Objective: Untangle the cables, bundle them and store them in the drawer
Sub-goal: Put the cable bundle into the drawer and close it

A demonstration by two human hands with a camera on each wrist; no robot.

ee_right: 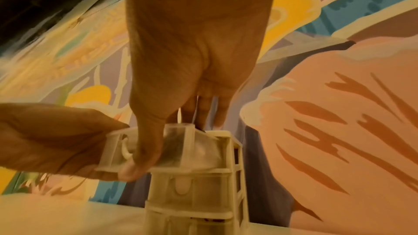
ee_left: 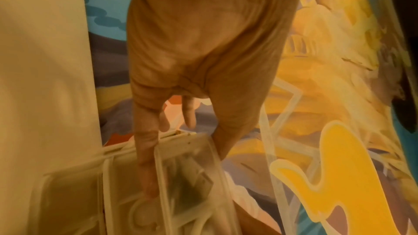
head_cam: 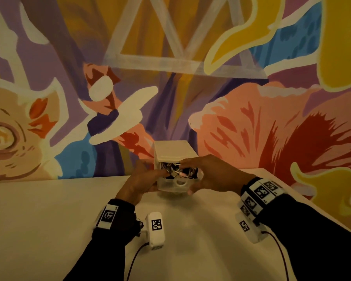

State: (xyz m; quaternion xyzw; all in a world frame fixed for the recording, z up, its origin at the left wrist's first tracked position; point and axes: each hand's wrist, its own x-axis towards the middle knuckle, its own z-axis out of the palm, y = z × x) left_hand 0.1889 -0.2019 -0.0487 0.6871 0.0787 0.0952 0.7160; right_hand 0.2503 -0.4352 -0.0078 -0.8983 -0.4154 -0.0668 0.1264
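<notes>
Cables [head_cam: 177, 171] sat heaped in the pulled-out top drawer [head_cam: 176, 184] of the small plastic unit [head_cam: 173, 150]. Your left hand [head_cam: 139, 182] gripped the drawer's left side; your right hand [head_cam: 213, 173] pressed the heap, thumb under its front. Likely light, springy; hold the drawer walls.

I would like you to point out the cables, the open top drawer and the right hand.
cables [head_cam: 175, 169], head view, on the tangle inside the drawer.
top drawer [head_cam: 171, 186], head view, on its clear front wall.
right hand [head_cam: 213, 172], head view, on its back.
</notes>
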